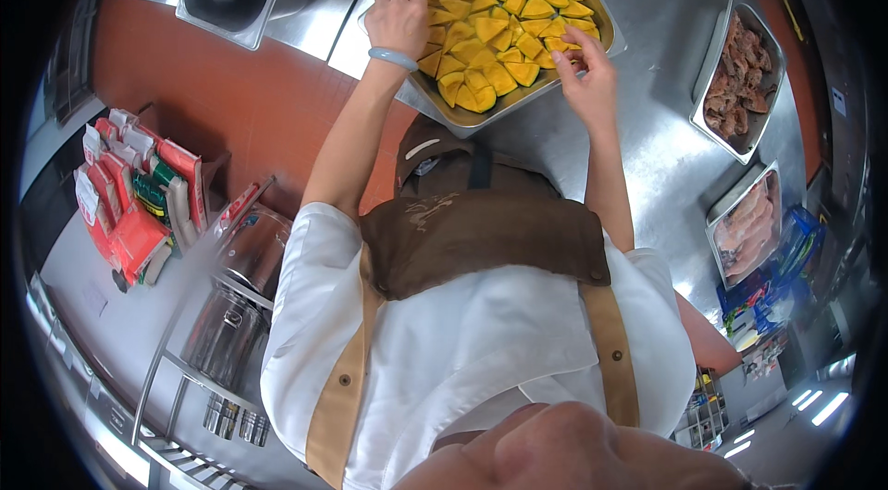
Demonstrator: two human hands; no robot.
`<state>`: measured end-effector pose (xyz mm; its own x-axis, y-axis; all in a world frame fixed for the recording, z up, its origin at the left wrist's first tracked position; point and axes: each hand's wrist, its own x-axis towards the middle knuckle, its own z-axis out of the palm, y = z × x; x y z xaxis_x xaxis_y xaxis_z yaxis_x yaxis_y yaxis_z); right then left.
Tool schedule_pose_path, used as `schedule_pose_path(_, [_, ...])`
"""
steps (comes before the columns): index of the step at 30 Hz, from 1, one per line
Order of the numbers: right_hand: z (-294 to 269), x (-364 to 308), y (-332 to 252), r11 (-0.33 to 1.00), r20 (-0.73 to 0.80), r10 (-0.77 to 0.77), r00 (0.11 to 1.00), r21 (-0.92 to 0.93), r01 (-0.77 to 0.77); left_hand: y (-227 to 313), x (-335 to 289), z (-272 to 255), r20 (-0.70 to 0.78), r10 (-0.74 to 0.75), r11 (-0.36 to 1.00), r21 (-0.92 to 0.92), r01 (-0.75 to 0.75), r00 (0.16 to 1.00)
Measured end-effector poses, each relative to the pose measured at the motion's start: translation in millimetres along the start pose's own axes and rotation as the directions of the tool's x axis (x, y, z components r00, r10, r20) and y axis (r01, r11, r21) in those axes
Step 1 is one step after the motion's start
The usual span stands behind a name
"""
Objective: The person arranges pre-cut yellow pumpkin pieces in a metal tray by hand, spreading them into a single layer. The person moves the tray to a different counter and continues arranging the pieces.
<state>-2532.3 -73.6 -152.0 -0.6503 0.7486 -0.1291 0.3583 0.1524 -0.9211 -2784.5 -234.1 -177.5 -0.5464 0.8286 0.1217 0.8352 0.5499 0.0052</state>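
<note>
A rectangular metal tray point(606, 23) on the steel counter holds a layer of cut pumpkin pieces point(490, 27), yellow-orange with dark green rind. At the tray's left side is my left hand point(400, 24), a bluish bangle on its wrist. Its fingers curl down over the rim beside the pumpkin, and their tips are hidden, so what they grip does not show. My right hand point(588, 75) reaches over the right rim. Its fingertips are at the pumpkin pieces along that edge, with thumb and fingers apart and nothing visibly held between them.
Right of me on the steel counter point(661, 138) stand a metal pan point(777, 64) of browned meat and another pan point(712, 229) of pale raw meat. Blue packaging point(791, 249) lies beside them. A deep empty metal pan point(250, 32) is at upper left. Red bags point(139, 245) and steel pots point(222, 333) are lower left.
</note>
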Motion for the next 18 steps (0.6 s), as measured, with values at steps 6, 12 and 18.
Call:
schedule_pose_path(6, [-14,-6,10,0.999,-0.025,0.035,0.999,0.028,-0.034,-3,-5,-6,-0.049,-0.005,0.998,-0.070,0.002,0.999])
schedule_pose_path(12, [-28,-2,16,0.998,-0.051,0.039,0.998,0.051,-0.037,-9,-17,-30,-0.086,-0.480,0.725,-0.599,0.340,0.873])
schedule_pose_path(18, [-10,12,-2,0.997,0.022,-0.067,0.997,-0.033,0.068,-7,-27,-37,0.342,-0.635,-0.075,-0.920,0.385,0.693])
